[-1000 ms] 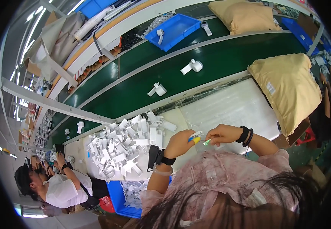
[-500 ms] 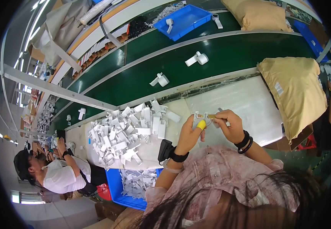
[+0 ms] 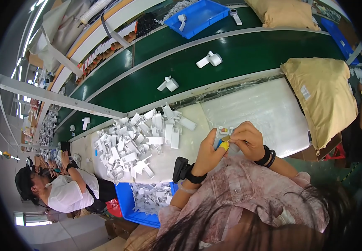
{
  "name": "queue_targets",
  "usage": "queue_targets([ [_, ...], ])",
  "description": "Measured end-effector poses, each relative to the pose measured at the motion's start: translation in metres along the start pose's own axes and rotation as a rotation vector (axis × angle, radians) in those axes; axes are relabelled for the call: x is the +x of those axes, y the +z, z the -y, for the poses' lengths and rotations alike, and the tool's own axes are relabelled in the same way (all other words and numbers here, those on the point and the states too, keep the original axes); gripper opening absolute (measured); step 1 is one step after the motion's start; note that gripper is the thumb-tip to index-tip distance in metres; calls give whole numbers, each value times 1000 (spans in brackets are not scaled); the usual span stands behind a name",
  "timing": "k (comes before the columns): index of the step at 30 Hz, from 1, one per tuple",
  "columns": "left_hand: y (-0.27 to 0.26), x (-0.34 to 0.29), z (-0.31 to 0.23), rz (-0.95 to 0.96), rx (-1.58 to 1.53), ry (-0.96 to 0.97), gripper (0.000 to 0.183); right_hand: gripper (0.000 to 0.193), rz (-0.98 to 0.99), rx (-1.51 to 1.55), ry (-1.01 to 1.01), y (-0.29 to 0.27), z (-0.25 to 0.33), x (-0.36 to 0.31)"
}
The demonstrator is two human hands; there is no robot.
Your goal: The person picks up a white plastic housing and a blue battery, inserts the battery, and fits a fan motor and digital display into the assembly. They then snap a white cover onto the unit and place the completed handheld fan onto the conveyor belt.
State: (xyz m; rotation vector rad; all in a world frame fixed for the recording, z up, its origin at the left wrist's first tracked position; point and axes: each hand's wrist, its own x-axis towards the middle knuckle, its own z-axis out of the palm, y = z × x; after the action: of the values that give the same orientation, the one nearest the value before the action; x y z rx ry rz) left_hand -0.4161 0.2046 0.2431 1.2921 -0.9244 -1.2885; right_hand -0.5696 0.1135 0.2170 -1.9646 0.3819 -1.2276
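The step in hand looked to be close two-handed work on a small white part (image 3: 225, 130), which was up off the desk (image 3: 256, 109), in front of the person's chest; the left hand (image 3: 208, 154) gripped it, a yellow covering (image 3: 224, 146) on one of its digits; the right hand (image 3: 250, 142) had its fingers drawn together at the part's near side, though what they pinched could not be told; the next move seemed to call for a firm left hold and small, careful motions of the right fingertips. To the left, a pile of white pieces (image 3: 131, 144) lay on the desk; a blue bin (image 3: 123, 205) of similar pieces stood just below it.

A second earlier the hands were lower, close to the clothing, and a tiny green piece showed at the right fingertips; now it could not be made out; half a second earlier a brownish strip spanned the gap between the hands, which had since drawn closer together; the white handled units (image 3: 209, 60) on the green belt (image 3: 248, 50) had shifted slightly leftward.
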Motion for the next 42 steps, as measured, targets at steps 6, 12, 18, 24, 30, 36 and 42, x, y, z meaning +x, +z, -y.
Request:
queue_targets([
  [6,0,-2,-4,19,90,46,35,19,-15,-46,-61,1,0,1],
  [12,3,-2,0,-43,136,120,24,20,-19,-70,-78,2,0,2],
  [18,2,-3,0,-12,204,122,25,20,-20,-83,-66,3,-1,1],
  [24,-3,-7,8,54,-68,92,26,19,23,-35,-24,1,0,4],
  [30,3,-8,7,-10,-65,120,30,19,29,-21,17,4,0,1],
  [36,5,-9,17,-49,25,171,26,20,18,-53,-8,4,-1,1],
  [42,6,-11,16,-21,110,133,22,20,7,-50,-17,4,-1,-1],
])
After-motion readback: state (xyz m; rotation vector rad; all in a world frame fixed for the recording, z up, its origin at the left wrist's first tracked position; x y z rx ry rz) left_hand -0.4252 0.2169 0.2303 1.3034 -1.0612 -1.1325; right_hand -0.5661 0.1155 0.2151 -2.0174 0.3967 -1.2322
